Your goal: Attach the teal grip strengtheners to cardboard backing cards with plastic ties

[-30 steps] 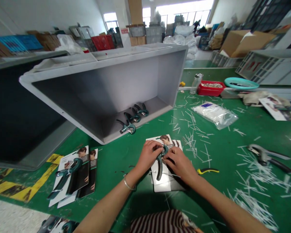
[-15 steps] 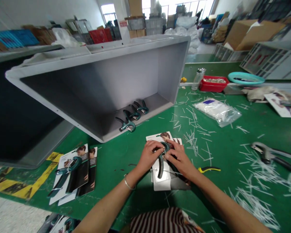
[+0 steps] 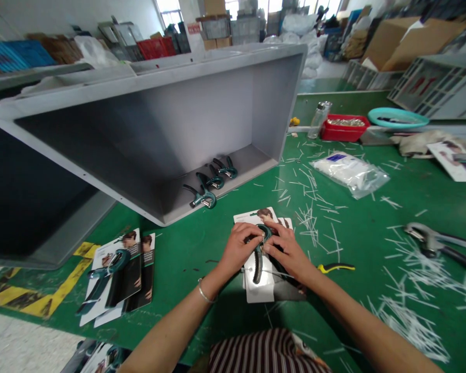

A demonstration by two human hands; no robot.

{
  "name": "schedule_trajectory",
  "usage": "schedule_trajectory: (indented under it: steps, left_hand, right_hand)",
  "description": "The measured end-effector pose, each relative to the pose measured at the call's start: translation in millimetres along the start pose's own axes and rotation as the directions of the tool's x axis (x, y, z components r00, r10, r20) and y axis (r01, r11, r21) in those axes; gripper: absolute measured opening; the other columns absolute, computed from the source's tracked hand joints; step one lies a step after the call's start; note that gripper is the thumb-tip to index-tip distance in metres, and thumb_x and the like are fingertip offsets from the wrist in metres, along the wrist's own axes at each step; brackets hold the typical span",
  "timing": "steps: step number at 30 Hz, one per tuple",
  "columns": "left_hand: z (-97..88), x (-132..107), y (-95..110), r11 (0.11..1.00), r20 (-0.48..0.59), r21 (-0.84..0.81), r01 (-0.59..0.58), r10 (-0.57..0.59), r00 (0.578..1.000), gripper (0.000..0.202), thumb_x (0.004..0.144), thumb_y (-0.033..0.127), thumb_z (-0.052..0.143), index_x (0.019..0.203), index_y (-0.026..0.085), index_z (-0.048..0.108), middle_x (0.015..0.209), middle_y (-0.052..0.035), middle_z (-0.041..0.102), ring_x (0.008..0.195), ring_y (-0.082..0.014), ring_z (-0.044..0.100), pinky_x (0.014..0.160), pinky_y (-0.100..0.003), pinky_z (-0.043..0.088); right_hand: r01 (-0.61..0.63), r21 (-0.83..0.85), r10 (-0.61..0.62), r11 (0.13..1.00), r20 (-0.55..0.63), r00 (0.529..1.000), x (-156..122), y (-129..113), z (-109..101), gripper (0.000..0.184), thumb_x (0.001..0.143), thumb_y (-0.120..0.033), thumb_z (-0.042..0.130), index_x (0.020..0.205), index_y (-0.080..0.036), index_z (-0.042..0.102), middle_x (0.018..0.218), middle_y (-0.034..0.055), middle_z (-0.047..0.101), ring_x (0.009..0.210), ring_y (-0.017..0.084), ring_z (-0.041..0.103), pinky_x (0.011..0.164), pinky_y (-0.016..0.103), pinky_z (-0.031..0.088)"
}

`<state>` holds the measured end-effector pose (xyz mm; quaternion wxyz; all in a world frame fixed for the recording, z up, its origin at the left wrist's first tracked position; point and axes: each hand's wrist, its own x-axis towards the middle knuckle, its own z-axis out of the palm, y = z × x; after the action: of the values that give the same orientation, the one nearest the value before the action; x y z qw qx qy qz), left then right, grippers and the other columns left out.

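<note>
Press the card flat on the surface, minding the pale strand across it. The teal-and-black grip lies on top: best steady it with your left hand, pinching its curved end, while your right hand, curled opposite, its pinch unclear, works gently.

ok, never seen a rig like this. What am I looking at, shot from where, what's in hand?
No machine: it's a person's bare hands, seen by one head-worn camera looking forward and down. The left hand and right hand both have fingers on a hand tool over a printed card; their exact grip is hard to see. On the green table: a gray bin on its side with similar tools, more cards at left, and scattered white strips at right.
</note>
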<state>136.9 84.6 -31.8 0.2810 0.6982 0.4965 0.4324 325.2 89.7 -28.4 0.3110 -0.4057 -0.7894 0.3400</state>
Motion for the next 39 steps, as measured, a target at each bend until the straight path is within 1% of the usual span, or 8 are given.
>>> schedule_trajectory:
  steps: [7,13,17,23,26,29,33,39]
  left_hand:
    - [-9.5,2,5,1.0,0.087,-0.009,0.011,-0.011,0.996,0.012,0.09,0.03,0.063,0.085,0.023,0.071,0.092,-0.0024,0.072,0.096,-0.0198,0.06,0.093,-0.037,0.041]
    - [-4.9,8,24,0.993,-0.033,-0.018,0.12,-0.121,0.992,0.011,0.086,0.024,0.061,0.075,0.021,0.063,0.08,-0.0013,0.066,0.087,-0.0193,0.058,0.084,-0.034,0.045]
    - [7.4,-13,32,0.987,-0.001,0.152,-0.046,0.046,0.999,0.013,0.09,0.022,0.054,0.079,0.021,0.06,0.087,-0.0037,0.066,0.093,-0.0211,0.056,0.09,-0.039,0.043]
    - [13.1,-45,31,0.783,0.396,0.463,-0.414,0.235,0.888,0.022,0.095,0.018,0.043,0.084,0.017,0.062,0.088,-0.0088,0.064,0.093,-0.0249,0.054,0.09,-0.045,0.04]
    - [1.4,-54,35,0.831,0.25,0.502,-0.238,0.124,0.96,0.021,0.091,0.034,0.057,0.103,0.017,0.061,0.109,-0.0125,0.062,0.107,-0.0295,0.051,0.095,-0.048,0.039]
    - [-12.5,-63,37,0.841,0.099,0.541,-0.003,-0.06,0.993,0.047,0.081,0.051,0.067,0.11,0.016,0.056,0.109,-0.0145,0.059,0.104,-0.0324,0.052,0.091,-0.051,0.041]
    - [-18.8,-71,35,0.861,0.16,0.507,0.047,-0.148,0.976,0.016,0.088,0.035,0.06,0.093,0.019,0.057,0.092,-0.0071,0.056,0.09,-0.025,0.055,0.083,-0.041,0.045]
    - [-30.6,-72,34,0.927,0.173,0.343,0.149,-0.218,0.96,0.018,0.096,0.031,0.048,0.102,0.019,0.061,0.099,-0.0078,0.059,0.094,-0.022,0.058,0.088,-0.038,0.046]
  right_hand:
    - [-0.037,0.015,0.038,0.999,-0.072,0.997,3,0,4,0.02,0.095,-0.033,0.054,0.082,-0.023,0.066,0.138,0.0071,0.054,0.132,0.027,0.045,0.109,0.051,0.029]
    - [-0.031,0.02,0.034,0.999,-0.146,0.989,5,2,8,0.014,0.091,-0.023,0.054,0.103,-0.024,0.059,0.134,0.0087,0.057,0.128,0.026,0.046,0.108,0.049,0.033]
    - [-0.066,0.015,0.068,0.998,-0.233,0.97,9,1,13,0.031,0.088,-0.019,0.052,0.118,-0.024,0.054,0.13,0.0109,0.058,0.122,0.027,0.049,0.106,0.05,0.036]
    - [-0.034,0.014,0.036,0.999,-0.208,0.978,15,2,14,0.024,0.086,-0.017,0.053,0.109,-0.023,0.057,0.132,0.0102,0.057,0.125,0.027,0.047,0.106,0.05,0.035]
    - [-0.009,-0.017,0.005,1.0,-0.188,0.982,6,-3,3,0.012,0.091,-0.022,0.052,0.101,-0.024,0.059,0.121,0.009,0.062,0.117,0.027,0.051,0.101,0.048,0.038]
    - [0.079,-0.136,-0.075,0.988,0.035,0.997,-12,-18,-12,0.015,0.098,-0.028,0.046,0.097,-0.024,0.061,0.098,0.0067,0.066,0.098,0.025,0.055,0.091,0.043,0.041]
    - [0.259,-0.418,-0.151,0.871,0.275,0.95,-28,-43,-16,0.02,0.097,-0.032,0.05,0.088,-0.021,0.064,0.084,0.0094,0.066,0.086,0.026,0.051,0.083,0.044,0.038]
    - [0.284,-0.574,-0.1,0.768,0.331,0.938,-30,-57,-5,0.011,0.091,-0.027,0.059,0.087,-0.017,0.062,0.086,0.0122,0.066,0.088,0.028,0.051,0.079,0.043,0.039]
